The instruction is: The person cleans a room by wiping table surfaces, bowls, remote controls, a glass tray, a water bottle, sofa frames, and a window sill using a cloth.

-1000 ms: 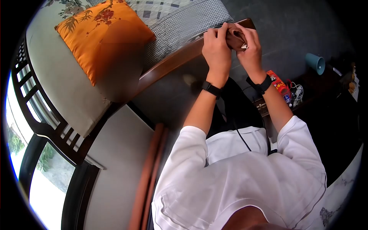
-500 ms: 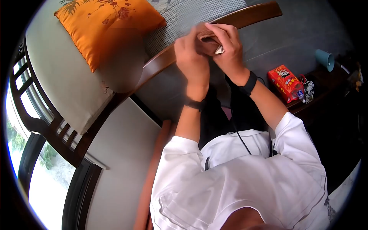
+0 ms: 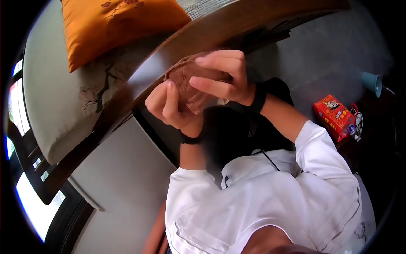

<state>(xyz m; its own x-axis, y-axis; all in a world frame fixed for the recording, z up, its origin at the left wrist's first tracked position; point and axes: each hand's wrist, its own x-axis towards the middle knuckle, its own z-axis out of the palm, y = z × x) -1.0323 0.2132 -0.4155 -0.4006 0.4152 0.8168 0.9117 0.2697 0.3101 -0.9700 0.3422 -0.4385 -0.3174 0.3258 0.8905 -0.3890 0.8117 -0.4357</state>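
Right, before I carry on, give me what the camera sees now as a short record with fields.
left hand: fingers pinching the edge of the brown knitted cloth
left hand location: left hand, beside the bench's wooden edge
right hand: right hand gripping the brown knitted cloth
on bench: orange cushion on pale seat pad
off to the right: red packet, white cable, teal cup
packet contents: cannot tell

A dark wooden seat frame [image 3: 237,21] curves across the room, bearing a pale cushion [image 3: 44,93] printed with a branch and an orange pillow [image 3: 114,29]. Beyond its slatted end, bright white light fills the window [image 3: 38,207]. A plain pale panel [image 3: 122,165] stands below the frame; the floor [image 3: 321,55] is dark grey.
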